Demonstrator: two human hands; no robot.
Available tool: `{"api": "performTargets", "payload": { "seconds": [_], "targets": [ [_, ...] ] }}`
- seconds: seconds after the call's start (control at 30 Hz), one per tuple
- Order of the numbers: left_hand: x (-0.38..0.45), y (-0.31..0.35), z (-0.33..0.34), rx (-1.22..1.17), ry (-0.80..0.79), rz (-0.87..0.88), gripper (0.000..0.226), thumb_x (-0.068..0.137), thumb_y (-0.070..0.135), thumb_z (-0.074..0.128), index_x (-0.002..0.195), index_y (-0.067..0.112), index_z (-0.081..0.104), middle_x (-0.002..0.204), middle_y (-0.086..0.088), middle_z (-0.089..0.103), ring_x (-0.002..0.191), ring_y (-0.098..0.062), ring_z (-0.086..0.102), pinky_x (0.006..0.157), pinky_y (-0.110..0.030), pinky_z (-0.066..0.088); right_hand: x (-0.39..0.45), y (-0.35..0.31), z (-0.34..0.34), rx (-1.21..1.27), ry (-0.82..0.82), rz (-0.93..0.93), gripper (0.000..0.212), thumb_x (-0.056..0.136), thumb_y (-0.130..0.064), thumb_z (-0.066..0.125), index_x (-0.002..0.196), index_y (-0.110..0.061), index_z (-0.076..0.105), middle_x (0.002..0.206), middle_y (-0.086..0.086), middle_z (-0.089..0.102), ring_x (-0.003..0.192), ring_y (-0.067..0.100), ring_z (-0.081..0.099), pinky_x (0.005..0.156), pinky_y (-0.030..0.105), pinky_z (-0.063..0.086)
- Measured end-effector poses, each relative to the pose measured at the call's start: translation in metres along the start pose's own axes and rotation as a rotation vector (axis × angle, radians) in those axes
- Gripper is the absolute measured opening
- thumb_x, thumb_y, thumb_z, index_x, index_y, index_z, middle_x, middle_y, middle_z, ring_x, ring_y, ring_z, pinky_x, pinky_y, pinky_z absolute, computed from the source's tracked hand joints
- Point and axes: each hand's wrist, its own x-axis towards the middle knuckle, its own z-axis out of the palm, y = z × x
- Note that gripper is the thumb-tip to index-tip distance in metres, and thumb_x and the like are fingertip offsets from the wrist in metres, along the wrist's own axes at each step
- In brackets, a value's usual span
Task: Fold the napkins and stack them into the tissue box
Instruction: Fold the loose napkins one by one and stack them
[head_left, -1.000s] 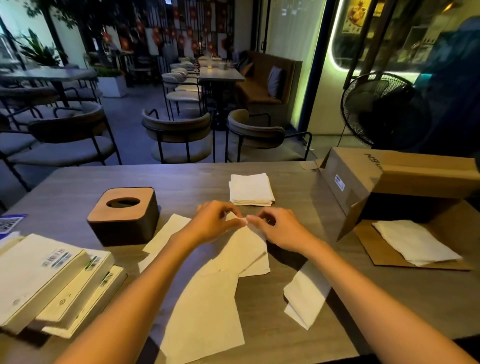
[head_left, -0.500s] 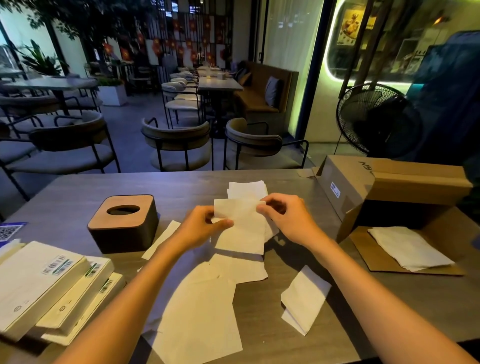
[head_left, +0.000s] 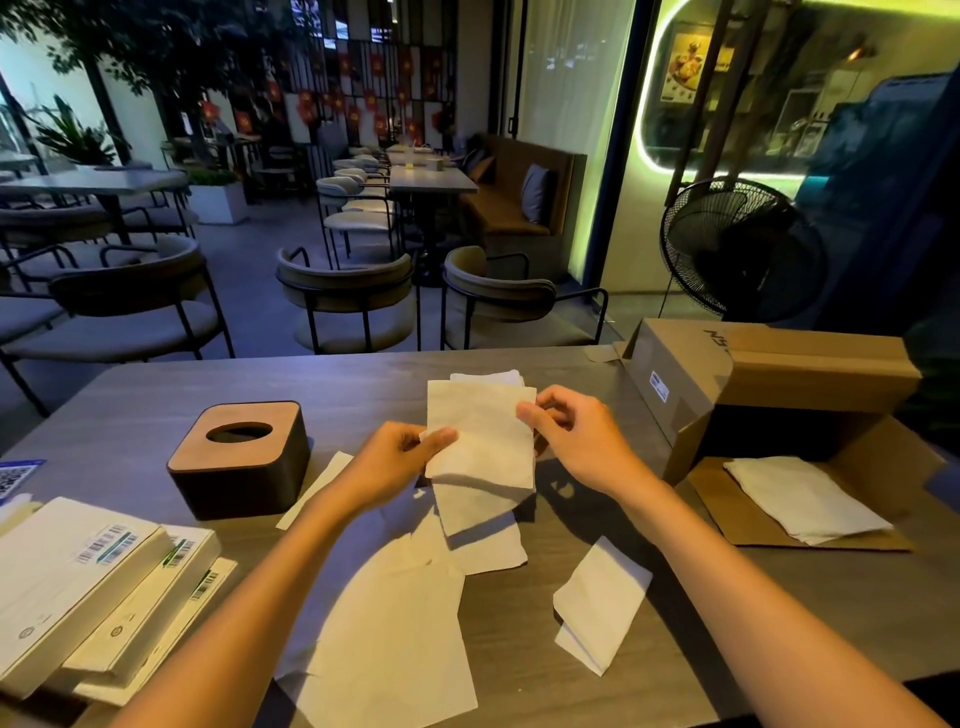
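Hanging above the middle of the table (head_left: 130, 410), one napkin (head_left: 480, 436) is held up between both hands: the left hand (head_left: 400, 457) pinches its lower left edge, the right hand (head_left: 576, 441) pinches its upper right corner, and the two hands are set apart by the sheet's width. The fold on this sheet is judged to be in progress, not finished. Behind it a small stack of folded napkins (head_left: 488, 376) is partly seen. Below the hands several loose unfolded sheets (head_left: 395, 623) lie overlapping, and one folded piece (head_left: 602, 603) lies apart to the right. The tissue box (head_left: 239, 460), wooden lid on, stands left of the hands; no napkin is seen entering it, so stacking is judged not yet begun. More napkins (head_left: 800, 499) rest on the flap of an open cardboard carton (head_left: 769, 374) at far right. Wrapped packs (head_left: 78, 577) are stacked at near left.
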Motion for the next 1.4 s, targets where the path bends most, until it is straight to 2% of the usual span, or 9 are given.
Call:
{"api": "performTargets", "payload": {
  "seconds": [0.13, 0.3, 0.4, 0.57, 0.83, 0.93, 1.1, 1.27, 1.4],
  "targets": [
    [0.0, 0.003, -0.002, -0.032, 0.017, -0.003, 0.048, 0.089, 0.052, 0.056, 0.058, 0.015, 0.058, 0.047, 0.004, 0.049, 0.05, -0.006, 0.048, 0.063, -0.022, 0.044, -0.003, -0.001, -0.001, -0.039, -0.071, 0.022, 0.022, 0.095, -0.037, 0.068, 0.111, -0.021, 0.069, 0.102, -0.004, 0.073, 0.091, 0.014, 0.071, 0.079, 0.032, 0.063],
    [-0.002, -0.005, -0.01, -0.01, -0.025, -0.027, 0.057, 0.072, 0.067, 0.059, 0.053, 0.014, 0.057, 0.056, -0.012, 0.057, 0.06, -0.034, 0.054, 0.076, -0.036, 0.054, -0.005, -0.006, -0.004, 0.017, 0.026, -0.018, 0.015, 0.101, -0.028, 0.062, 0.115, -0.022, 0.065, 0.1, -0.014, 0.07, 0.087, 0.003, 0.069, 0.069, 0.014, 0.056],
    [-0.007, -0.012, -0.014, 0.141, -0.073, -0.045, 0.049, 0.077, 0.061, 0.063, 0.064, 0.014, 0.065, 0.056, 0.002, 0.06, 0.058, -0.012, 0.057, 0.062, -0.022, 0.048, -0.002, -0.008, -0.007, 0.11, 0.08, -0.018, 0.025, 0.103, -0.02, 0.058, 0.127, -0.013, 0.061, 0.098, -0.011, 0.07, 0.08, -0.008, 0.068, 0.064, 0.011, 0.053],
    [-0.006, -0.009, -0.011, 0.053, 0.054, 0.015, 0.052, 0.085, 0.064, 0.046, 0.112, 0.025, 0.066, 0.108, 0.005, 0.066, 0.1, -0.011, 0.061, 0.085, -0.024, 0.05, 0.007, -0.007, -0.007, 0.232, -0.008, -0.014, 0.035, 0.103, -0.016, 0.057, 0.137, -0.025, 0.056, 0.126, -0.009, 0.069, 0.108, 0.004, 0.071, 0.077, 0.023, 0.061],
    [0.017, 0.009, 0.014, -0.284, 0.217, 0.043, 0.019, 0.091, 0.031, 0.068, 0.082, 0.014, 0.07, 0.059, 0.008, 0.064, 0.06, -0.01, 0.06, 0.054, -0.013, 0.047, 0.02, -0.002, -0.003, 0.04, -0.118, -0.018, 0.013, 0.101, -0.028, 0.062, 0.113, -0.029, 0.066, 0.095, -0.001, 0.073, 0.083, 0.01, 0.07, 0.071, 0.022, 0.056],
    [0.028, 0.008, 0.022, -0.374, 0.304, 0.026, 0.021, 0.095, 0.023, 0.065, 0.096, 0.003, 0.07, 0.074, -0.009, 0.065, 0.056, -0.005, 0.061, 0.053, -0.013, 0.048, 0.029, 0.011, -0.004, 0.046, -0.077, 0.027, 0.008, 0.1, -0.024, 0.063, 0.104, -0.019, 0.069, 0.081, 0.008, 0.065, 0.07, 0.012, 0.06, 0.065, 0.019, 0.052],
    [0.067, 0.004, 0.017, -0.274, 0.109, -0.114, 0.032, 0.094, 0.033, 0.064, 0.123, 0.018, 0.062, 0.101, 0.011, 0.066, 0.094, -0.011, 0.064, 0.076, -0.024, 0.055, 0.054, 0.029, 0.004, 0.162, 0.089, 0.112, 0.015, 0.101, -0.021, 0.063, 0.111, -0.013, 0.071, 0.101, 0.003, 0.071, 0.093, 0.013, 0.066, 0.07, 0.02, 0.05],
    [0.108, -0.006, 0.021, -0.243, 0.111, -0.145, 0.038, 0.097, 0.015, 0.061, 0.134, 0.013, 0.055, 0.108, 0.006, 0.061, 0.1, -0.015, 0.06, 0.071, -0.021, 0.053, 0.093, 0.054, 0.01, 0.176, 0.138, 0.152, 0.01, 0.101, -0.021, 0.063, 0.109, -0.019, 0.069, 0.107, 0.003, 0.072, 0.105, 0.017, 0.068, 0.083, 0.03, 0.057],
    [0.135, -0.02, 0.025, -0.203, 0.189, -0.137, 0.033, 0.096, 0.019, 0.062, 0.129, 0.014, 0.058, 0.098, 0.006, 0.066, 0.09, -0.012, 0.063, 0.066, -0.017, 0.048, 0.113, 0.072, 0.012, 0.112, 0.127, 0.168, 0.019, 0.101, -0.023, 0.064, 0.119, -0.016, 0.065, 0.094, 0.002, 0.071, 0.095, 0.016, 0.066, 0.072, 0.022, 0.048]
  ]
}}
